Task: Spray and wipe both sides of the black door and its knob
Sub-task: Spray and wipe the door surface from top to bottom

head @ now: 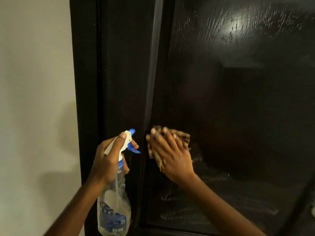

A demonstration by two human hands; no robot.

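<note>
The door (238,108) is black with a fine wood grain, and glossy pale streaks show at the upper right. Its frame (88,82) is the same black. The wall (34,82) on the left is off-white. The spray bottle (115,198) is clear, with a white head, a blue nozzle, trigger and collar, and a blue label. The cloth (185,137) is blurred and looks tan with darker brown stripes.
</note>
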